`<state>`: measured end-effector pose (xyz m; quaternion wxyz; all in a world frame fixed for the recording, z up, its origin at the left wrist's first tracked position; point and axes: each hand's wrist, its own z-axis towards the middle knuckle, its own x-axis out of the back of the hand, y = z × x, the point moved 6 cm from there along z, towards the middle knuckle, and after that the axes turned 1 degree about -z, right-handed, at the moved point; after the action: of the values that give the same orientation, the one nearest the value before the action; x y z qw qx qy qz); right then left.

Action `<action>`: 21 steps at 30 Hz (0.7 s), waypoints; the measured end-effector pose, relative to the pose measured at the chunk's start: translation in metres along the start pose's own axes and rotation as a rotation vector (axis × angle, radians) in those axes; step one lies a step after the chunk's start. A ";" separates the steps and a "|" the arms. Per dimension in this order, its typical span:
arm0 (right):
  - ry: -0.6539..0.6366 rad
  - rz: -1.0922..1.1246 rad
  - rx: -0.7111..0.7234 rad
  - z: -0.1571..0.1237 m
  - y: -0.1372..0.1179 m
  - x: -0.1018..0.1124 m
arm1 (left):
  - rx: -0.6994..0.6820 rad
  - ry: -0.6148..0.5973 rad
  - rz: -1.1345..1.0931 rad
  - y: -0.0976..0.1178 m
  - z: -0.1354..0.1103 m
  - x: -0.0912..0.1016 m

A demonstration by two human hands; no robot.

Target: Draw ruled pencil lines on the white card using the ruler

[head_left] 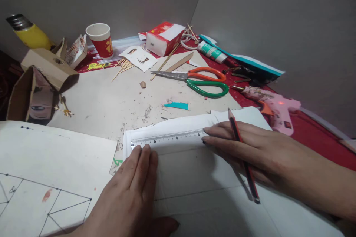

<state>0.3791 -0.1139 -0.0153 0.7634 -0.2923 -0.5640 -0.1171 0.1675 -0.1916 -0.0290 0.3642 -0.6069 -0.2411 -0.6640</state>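
A clear plastic ruler (167, 139) lies across a white sheet of paper (189, 181) with faint pencil lines on it. The fingertips of my left hand (133, 189) rest on the ruler's left end, fingers stretched out and thumb spread over the paper. At the other end, the fingertips of my right hand (250, 152) touch the ruler. A red and black pencil (236, 127) is tucked between the fingers of that hand, its point facing away from me. Part of the ruler's right end is hidden under the hand.
Beyond the paper lie scissors (191, 77), a teal scrap (176, 106) and wooden sticks (124, 67). A pink glue gun (278, 107) is at right. Farther back are a paper cup (101, 42) and tissue pack (164, 39). Cardboard pieces (50, 66) and a drawn truss sheet (55, 155) sit left.
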 end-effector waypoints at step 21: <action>0.005 0.011 -0.008 -0.001 0.001 0.000 | -0.126 0.072 0.045 0.001 0.002 -0.003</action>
<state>0.3809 -0.1136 -0.0163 0.7641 -0.2983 -0.5601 -0.1159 0.1698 -0.1904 -0.0322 0.3485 -0.6097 -0.1716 -0.6909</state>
